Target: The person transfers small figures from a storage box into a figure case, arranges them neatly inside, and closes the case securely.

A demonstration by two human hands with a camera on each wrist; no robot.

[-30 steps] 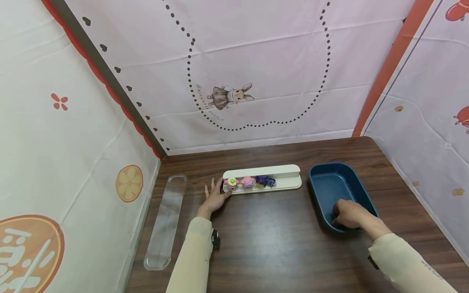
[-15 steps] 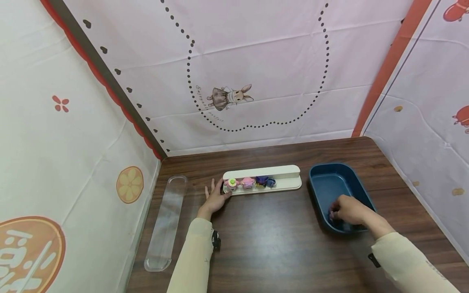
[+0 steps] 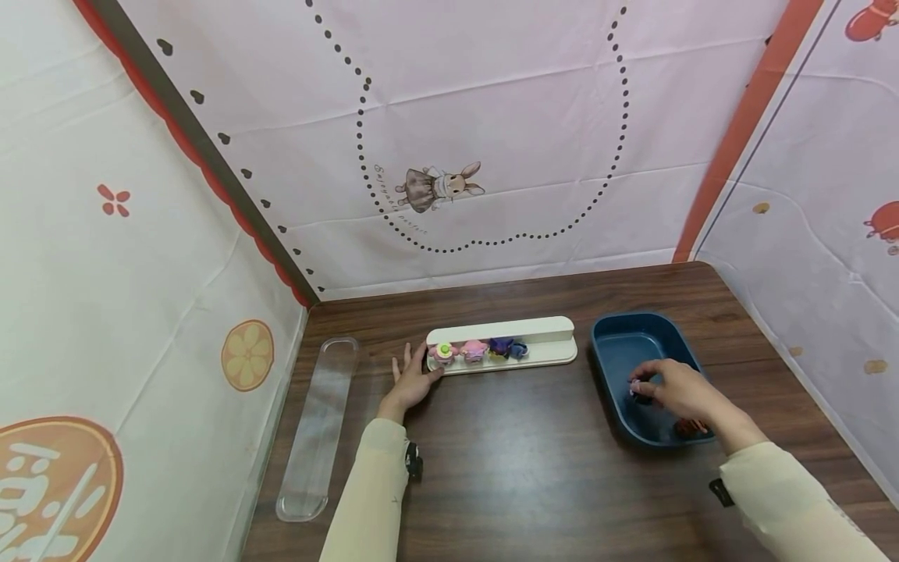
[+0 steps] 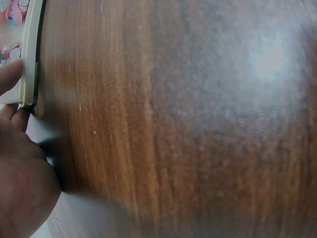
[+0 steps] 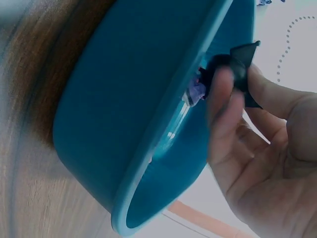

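Observation:
My right hand (image 3: 681, 390) pinches a small toy figurine (image 5: 198, 89) between thumb and fingers, low over the blue bin. The figurine is black and purple, with a dark, pointed, wing-like part; the fingers hide some of it. A reddish-brown item (image 3: 691, 427) lies in the bin near my wrist. My left hand (image 3: 413, 382) rests against the left end of a long white display stand (image 3: 551, 355), thumb at its front edge, other fingers spread out straight. Along the stand's left part sit several small figurines (image 3: 474, 350), pink ones at the left and blue-purple ones toward the middle.
The blue bin (image 3: 635, 332) stands on the wooden table (image 3: 520, 460), right of the stand. A long clear plastic cover (image 3: 316, 437) lies at the table's left side. Printed fabric walls (image 3: 534, 172) enclose the back and both sides.
My right hand has risen from the bottom of the bin with the figurine in its fingers, uncovering the reddish-brown item. The left hand and the stand stay in place.

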